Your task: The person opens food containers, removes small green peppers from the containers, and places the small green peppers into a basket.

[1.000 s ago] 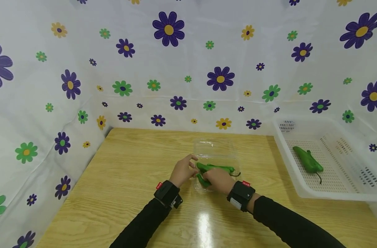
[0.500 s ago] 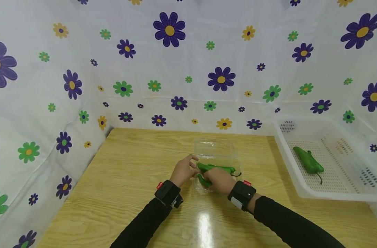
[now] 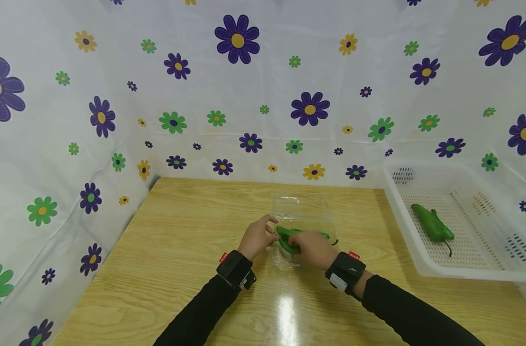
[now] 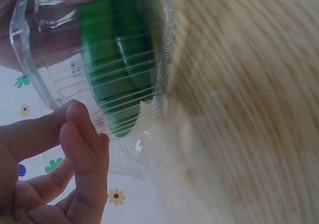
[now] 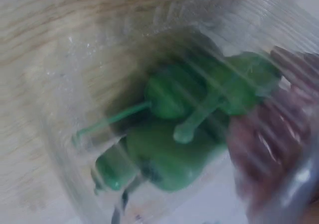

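Observation:
A hinged clear plastic container (image 3: 284, 261) stands on the table with its lid lying open toward the back. Several green peppers (image 5: 167, 152) lie side by side in it, their stems at the right end. My left hand (image 3: 255, 239) is at the container's left end, thumb and fingertips (image 4: 79, 115) pinching the rim. Reaching in from the right, my right hand (image 3: 316, 251) grips a green pepper (image 3: 290, 247) at the near side, beside the others (image 4: 112, 59). The palm hides much of that pepper, and the right wrist view is blurred.
A white perforated plastic basket (image 3: 412, 254) stands on the right with one green pepper (image 3: 432, 224) in it. Behind the wooden table (image 3: 168, 269) hangs a flower-printed white cloth (image 3: 194, 96), which also covers the left side.
My right hand has shifted slightly to the right, and the pepper in it has moved toward the other peppers. My left hand keeps its place at the container's rim.

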`<state>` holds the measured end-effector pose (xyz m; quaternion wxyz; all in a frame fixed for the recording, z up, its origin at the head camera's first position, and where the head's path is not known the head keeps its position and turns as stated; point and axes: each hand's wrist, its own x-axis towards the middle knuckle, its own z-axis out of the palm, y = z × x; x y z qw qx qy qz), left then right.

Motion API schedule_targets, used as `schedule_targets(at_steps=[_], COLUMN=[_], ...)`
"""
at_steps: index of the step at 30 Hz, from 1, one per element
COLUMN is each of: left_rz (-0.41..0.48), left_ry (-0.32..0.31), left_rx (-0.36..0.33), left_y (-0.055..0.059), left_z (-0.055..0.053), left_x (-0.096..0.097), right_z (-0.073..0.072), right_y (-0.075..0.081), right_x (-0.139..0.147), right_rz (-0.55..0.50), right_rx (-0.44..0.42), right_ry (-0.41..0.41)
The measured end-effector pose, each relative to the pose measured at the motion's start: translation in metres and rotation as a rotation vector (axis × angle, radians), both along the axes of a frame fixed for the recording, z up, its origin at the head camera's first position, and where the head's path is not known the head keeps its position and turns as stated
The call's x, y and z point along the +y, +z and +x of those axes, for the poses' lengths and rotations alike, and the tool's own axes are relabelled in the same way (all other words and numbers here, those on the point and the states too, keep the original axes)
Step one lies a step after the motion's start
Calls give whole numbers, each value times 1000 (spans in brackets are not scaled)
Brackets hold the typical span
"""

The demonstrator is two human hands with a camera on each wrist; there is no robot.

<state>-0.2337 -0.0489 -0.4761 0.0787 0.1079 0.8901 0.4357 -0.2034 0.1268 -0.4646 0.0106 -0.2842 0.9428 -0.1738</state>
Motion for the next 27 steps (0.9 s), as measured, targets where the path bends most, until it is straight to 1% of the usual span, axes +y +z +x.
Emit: schedule_targets(at_steps=[4,7,9,12,16,21,24,27], left_rz=[-7,-7,-3,3,-1,-2,-4,-9], left_ry=[5,13,11,4,-3,-4,1,2], left_rx=[4,-1,-3,-4,-2,-8,-10,-11], left_y=[1,3,4,7,8,8,7,6], left_z=[-1,-1,-1,0,0,1,1,0], left_x=[0,1,2,3,3,2,1,0], right_z=[0,0,1,3,1,-2,-6,-11], right_y=[11,24,38,64,98,136,151,158], right_x=[6,15,23,38,63,100,124,151], right_rz=[-25,-42,-62,-105,-121,-121,-122,-125], right_rx=[22,74,103,142,188,237,244,234], right_ry=[-37,-49,-57,-79,-139,-240,-311,-382])
